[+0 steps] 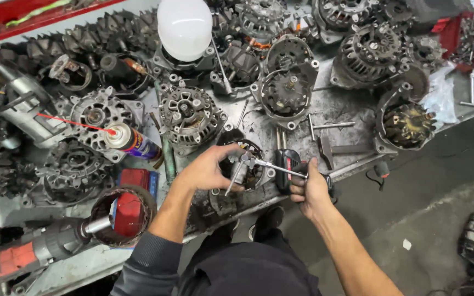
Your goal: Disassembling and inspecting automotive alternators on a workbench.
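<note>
Both hands are closed in a grip at the near edge of the grimy grey metal counter [336, 109]: our left hand [207, 170] curls its fingers over the round dark alternator housing with copper windings [248, 164], holding it down, while our right hand [308, 189] clasps the handle end of a slim silver metal puller tool [264, 164] whose head sits on the housing's centre. Just behind the right hand lies a black and red handheld tool [287, 164]. Toward the left edge we see a blue and orange spray can with a red straw [133, 141] lying among grey cast alternators, and at the far edge stands a white dome lamp [184, 27].
</note>
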